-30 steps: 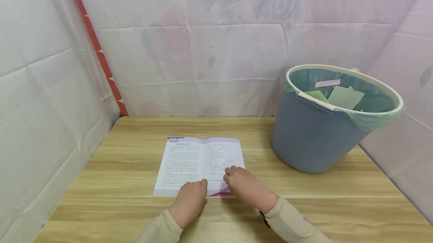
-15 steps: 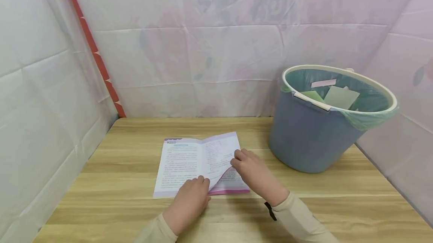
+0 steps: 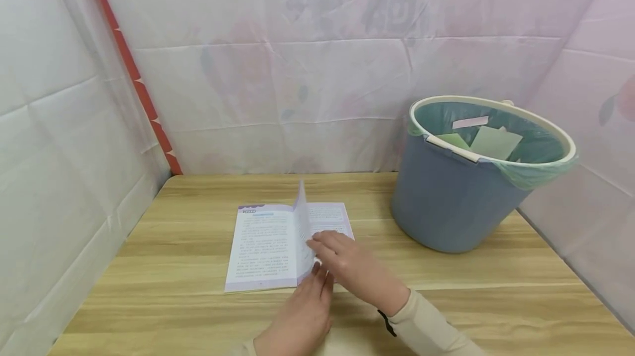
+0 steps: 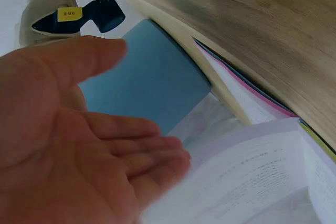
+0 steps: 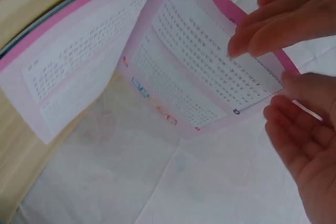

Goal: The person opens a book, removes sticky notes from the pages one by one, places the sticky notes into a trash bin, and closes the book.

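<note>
An open booklet (image 3: 261,246) with printed pages lies on the wooden table. One of its leaves (image 3: 300,218) stands nearly upright at the spine. My left hand (image 3: 300,312) reaches to the booklet's near edge by the spine; in the left wrist view its palm shows, with thumb and fingers apart and nothing held. To the right of the raised leaf is my right hand (image 3: 354,268), its fingers reaching left just above the left fingertips and partly covering the right page. In the right wrist view the right thumb (image 5: 310,90) is close to the leaf's corner; contact is unclear.
A blue-grey bucket (image 3: 441,201) with a green liner stands at the table's right. Paper pieces (image 3: 495,143) lie inside it. White patterned sheeting (image 3: 278,86) encloses the back and sides. The wooden table (image 3: 163,268) extends left of the booklet.
The right hand lifted the right page's lower corner, then moved back left as the leaf swung up to stand at the spine. The left hand shifted right toward the right hand.
</note>
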The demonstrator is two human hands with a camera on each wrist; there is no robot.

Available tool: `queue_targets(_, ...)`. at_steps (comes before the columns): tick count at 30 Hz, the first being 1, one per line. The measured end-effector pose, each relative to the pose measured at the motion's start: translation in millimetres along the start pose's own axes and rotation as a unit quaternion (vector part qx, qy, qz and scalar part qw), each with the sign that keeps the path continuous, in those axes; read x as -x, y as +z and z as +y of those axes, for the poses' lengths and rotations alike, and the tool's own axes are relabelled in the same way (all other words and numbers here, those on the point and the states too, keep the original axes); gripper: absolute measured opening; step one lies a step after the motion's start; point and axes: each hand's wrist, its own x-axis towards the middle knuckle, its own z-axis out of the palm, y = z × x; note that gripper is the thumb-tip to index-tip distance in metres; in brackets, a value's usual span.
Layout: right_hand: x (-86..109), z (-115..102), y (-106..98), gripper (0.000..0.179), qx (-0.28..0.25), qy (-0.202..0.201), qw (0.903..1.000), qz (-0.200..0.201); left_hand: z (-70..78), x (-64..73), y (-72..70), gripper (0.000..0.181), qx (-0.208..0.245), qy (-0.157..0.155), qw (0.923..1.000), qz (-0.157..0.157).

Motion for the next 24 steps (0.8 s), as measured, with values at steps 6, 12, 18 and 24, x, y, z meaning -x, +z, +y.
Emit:
queue_targets(6,-3.8,-8.3,2.6,0.041,-0.023,-0.042,0.9988,0.01,0.7,1.1,1.4,0.048,-0.037,-0.077,0.9959,-0.031)
queue_targets(12,3.2,-2.5,-2.3,0.033,-0.008,0.16,0.9771,-0.14,-3.5,-1.4,2.6,0.073,-0.015,-0.141,0.9873,-0.071)
queue_targets(18,15.2,4.2,5.3,0.023,-0.068,0.261,0.9234,-0.273,-6.1,-0.2,8.5,0.072,-0.018,-0.163,0.9834,-0.078)
queue_targets(24,18.9,6.7,11.5,0.015,-0.116,0.266,0.9062,-0.307,-9.6,0.0,11.7,0.07,-0.021,-0.172,0.9807,-0.09)
